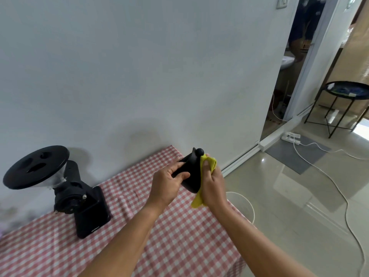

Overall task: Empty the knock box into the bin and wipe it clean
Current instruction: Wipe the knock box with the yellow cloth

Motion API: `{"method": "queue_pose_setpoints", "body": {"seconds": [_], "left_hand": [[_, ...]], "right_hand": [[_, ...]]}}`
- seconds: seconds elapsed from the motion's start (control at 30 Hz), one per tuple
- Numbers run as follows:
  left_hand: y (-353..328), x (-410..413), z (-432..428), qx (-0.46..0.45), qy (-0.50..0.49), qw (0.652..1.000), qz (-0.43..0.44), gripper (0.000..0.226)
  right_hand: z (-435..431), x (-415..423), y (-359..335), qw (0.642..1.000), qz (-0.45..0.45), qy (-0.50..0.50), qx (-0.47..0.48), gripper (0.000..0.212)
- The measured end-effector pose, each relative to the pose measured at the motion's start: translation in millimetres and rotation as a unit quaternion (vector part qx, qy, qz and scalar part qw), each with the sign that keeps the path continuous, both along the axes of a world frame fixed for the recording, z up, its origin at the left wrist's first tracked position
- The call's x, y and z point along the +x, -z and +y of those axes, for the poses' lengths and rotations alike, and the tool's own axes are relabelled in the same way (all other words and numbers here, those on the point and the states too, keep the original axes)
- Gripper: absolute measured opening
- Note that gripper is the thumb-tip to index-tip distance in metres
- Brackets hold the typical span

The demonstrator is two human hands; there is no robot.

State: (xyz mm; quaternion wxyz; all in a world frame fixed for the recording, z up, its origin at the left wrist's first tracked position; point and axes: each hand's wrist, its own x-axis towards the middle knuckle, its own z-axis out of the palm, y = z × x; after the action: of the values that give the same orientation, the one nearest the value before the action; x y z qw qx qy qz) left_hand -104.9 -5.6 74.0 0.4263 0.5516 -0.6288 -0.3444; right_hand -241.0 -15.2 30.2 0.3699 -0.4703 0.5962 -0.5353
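My left hand (168, 183) grips the black knock box (192, 172) from its left side and holds it tipped on its side above the table's right end. The box's knock bar ends in a round black knob (199, 151) at the top. My right hand (213, 184) holds a yellow cloth (207, 163) against the open right side of the box; the cloth's tail hangs below my palm. The inside of the box is hidden. A white bin (247, 204) stands on the floor just right of the table, partly behind my right arm.
A black coffee grinder (79, 200) with a round lidded hopper stands on the red checked tablecloth (179, 236) at the left, against the white wall. White cables (339, 190) and a power strip lie on the tiled floor. A black side table (345, 96) is far right.
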Motion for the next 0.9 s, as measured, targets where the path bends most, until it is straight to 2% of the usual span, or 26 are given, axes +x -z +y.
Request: {"method": "queue_pose_setpoints", "body": {"seconds": [0.07, 0.1, 0.23, 0.33, 0.43, 0.47, 0.57, 0.77, 0.9], "left_hand": [[-2, 0, 0, 0.003, -0.005, 1.000, 0.009, 0.030], [-2, 0, 1, 0.004, -0.005, 1.000, 0.008, 0.030], [-1, -1, 1, 0.003, -0.013, 1.000, 0.005, 0.030], [-1, -1, 1, 0.008, -0.027, 1.000, 0.014, 0.028], [-4, -1, 2, 0.017, -0.010, 0.999, 0.027, 0.025], [-5, -1, 3, 0.020, -0.003, 0.999, 0.034, 0.025], [-12, 1, 3, 0.015, 0.012, 0.998, 0.052, 0.028], [-16, 9, 5, 0.047, 0.039, 0.989, 0.131, 0.036], [-22, 3, 4, 0.031, 0.053, 0.995, 0.080, 0.030]], "right_hand": [[5, 8, 8, 0.998, 0.048, -0.017, -0.043, 0.062], [3, 8, 10, 0.998, 0.042, -0.018, -0.046, 0.063], [-7, -5, 2, 0.997, -0.069, 0.019, 0.026, 0.052], [-2, -4, 3, 0.999, -0.027, -0.003, 0.031, 0.057], [1, 4, 5, 0.999, 0.029, -0.023, -0.015, 0.068], [0, 3, 1, 0.999, 0.026, -0.022, -0.021, 0.065], [-6, -7, -16, 0.999, -0.036, 0.004, 0.011, 0.040], [-13, -25, -33, 0.988, -0.124, -0.002, 0.097, 0.036], [-10, -15, -18, 0.992, -0.100, 0.032, 0.063, 0.041]]}}
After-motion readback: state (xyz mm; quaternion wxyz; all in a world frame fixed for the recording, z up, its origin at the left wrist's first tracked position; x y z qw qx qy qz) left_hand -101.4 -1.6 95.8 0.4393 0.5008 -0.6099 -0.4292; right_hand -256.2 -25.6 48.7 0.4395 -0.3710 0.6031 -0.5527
